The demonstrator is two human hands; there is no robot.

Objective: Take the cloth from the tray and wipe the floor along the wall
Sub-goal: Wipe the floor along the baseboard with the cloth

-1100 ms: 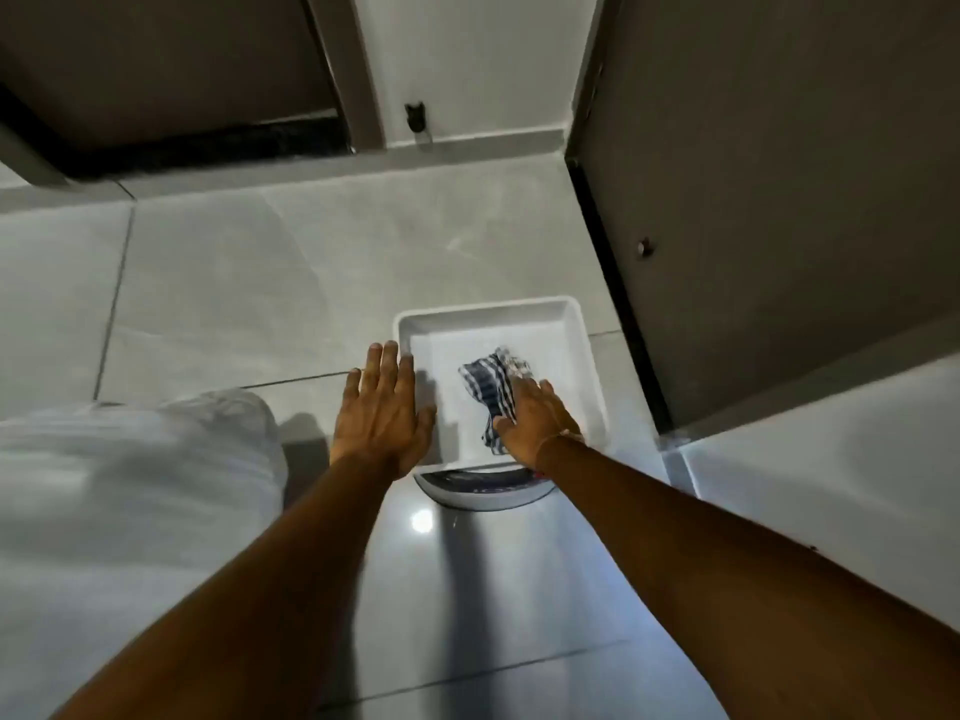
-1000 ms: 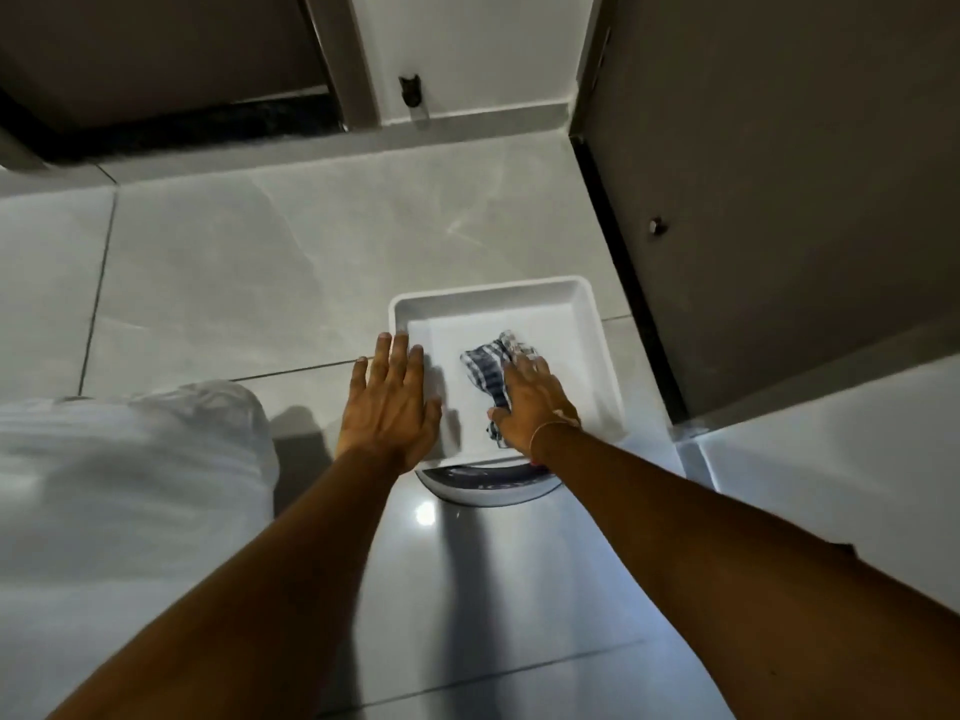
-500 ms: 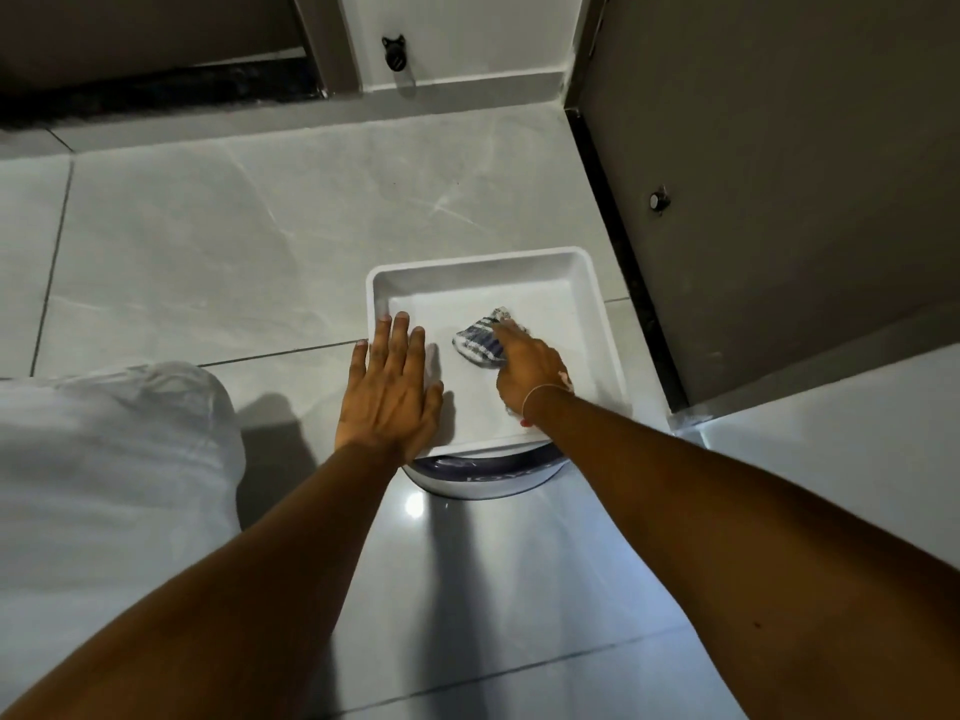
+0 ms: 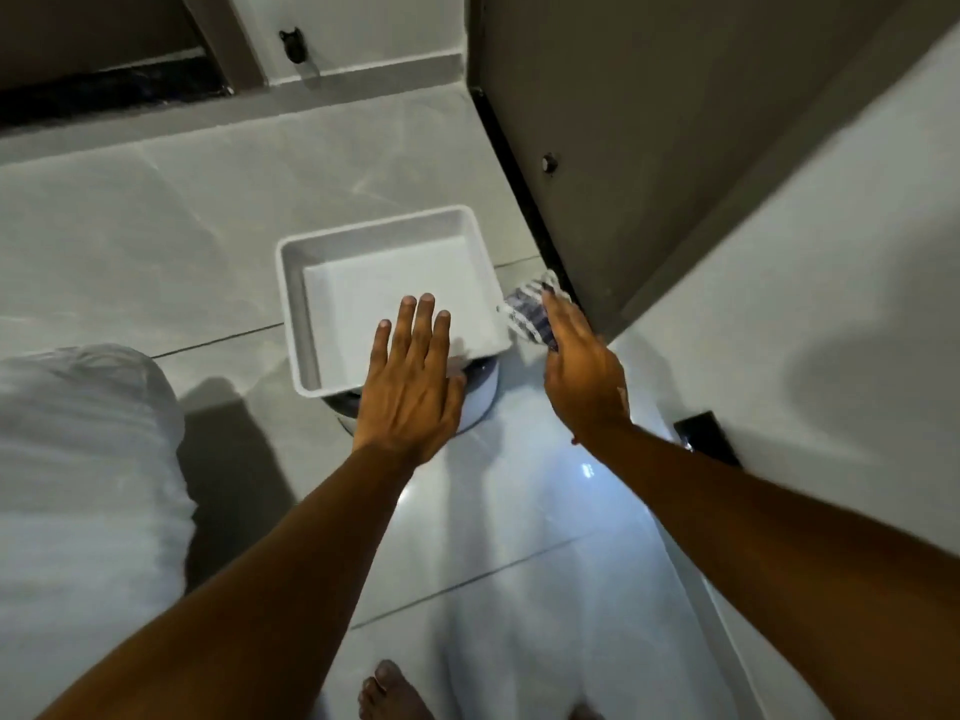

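White plastic makes up the tray [image 4: 291, 304], a shallow square basin with nothing left inside it, resting partly on a round white-and-dark object [image 4: 480, 397] whose nature I cannot make out; I see the left hand [image 4: 413, 381] spread flat, fingers straight and together, palm down over the tray's near right corner, gripping nothing, though I cannot tell whether it presses the rim or only hovers above it; the right hand [image 4: 584, 374] lies to the right of the tray, fingers extended over the checked cloth [image 4: 527, 309], which is blue-and-white, crumpled, and outside the tray, just beside its right rim; the cloth sits in the narrow strip of grey tiled floor [image 4: 156, 241] between the tray and the dark base edge of the brown door [image 4: 675, 122] on the right; the fingers cover the cloth's near part, so I read the hand as pressing or pinching it, yet the exact hold is hidden from me; beyond the tray a pale wall [image 4: 363, 28] meets the floor at a skirting, with a small black fitting [image 4: 293, 44] on it; a white fabric-covered shape [image 4: 78, 485] fills the left side; toes of a bare foot [image 4: 389, 693] show at the bottom edge, on the glossy tile.
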